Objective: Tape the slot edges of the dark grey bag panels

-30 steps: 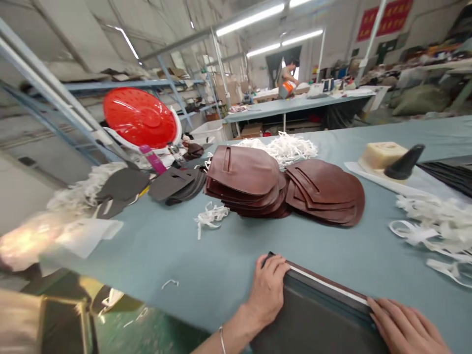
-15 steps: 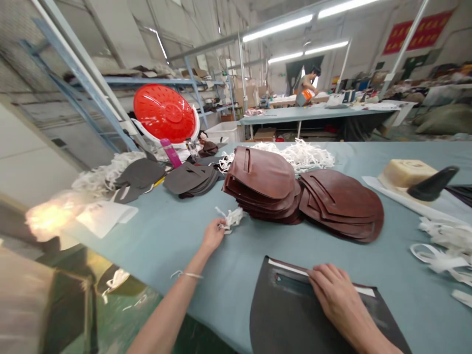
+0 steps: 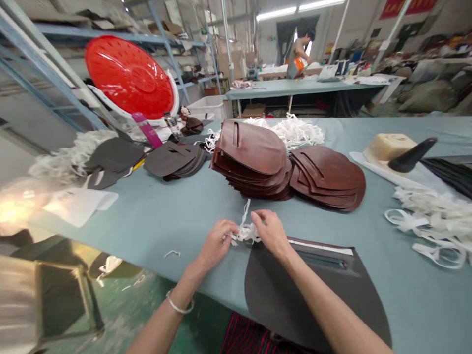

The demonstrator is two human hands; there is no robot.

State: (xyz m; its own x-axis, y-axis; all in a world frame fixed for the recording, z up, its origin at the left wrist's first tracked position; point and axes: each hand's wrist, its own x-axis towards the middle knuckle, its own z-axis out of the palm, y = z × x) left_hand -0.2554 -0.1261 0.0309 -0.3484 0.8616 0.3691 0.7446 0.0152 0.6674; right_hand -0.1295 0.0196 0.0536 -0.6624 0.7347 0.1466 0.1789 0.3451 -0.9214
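Note:
Both my hands meet over the near part of the blue-grey table [image 3: 165, 221]. My left hand [image 3: 216, 243] and my right hand [image 3: 270, 230] pinch a small tangle of white strips [image 3: 247, 231] between them, one strand sticking up. Just under my right forearm lies a dark leather piece [image 3: 295, 290] with a slot and a white strip along its top edge, overhanging the table's front. Behind the hands stand two stacks of brown leather pieces [image 3: 254, 157], the right-hand stack [image 3: 326, 179] lower.
Dark grey pieces [image 3: 173, 160] and white strip heaps [image 3: 435, 211] lie on the table. A red round lid [image 3: 129, 76] leans at the back left. A beige block and black cone [image 3: 409, 155] sit at the right. A person [image 3: 298, 49] works at a far table.
My left hand pulled the white strip tangle from beside the brown stack toward me. My right hand left the dark piece's slot edge and joined it on the tangle.

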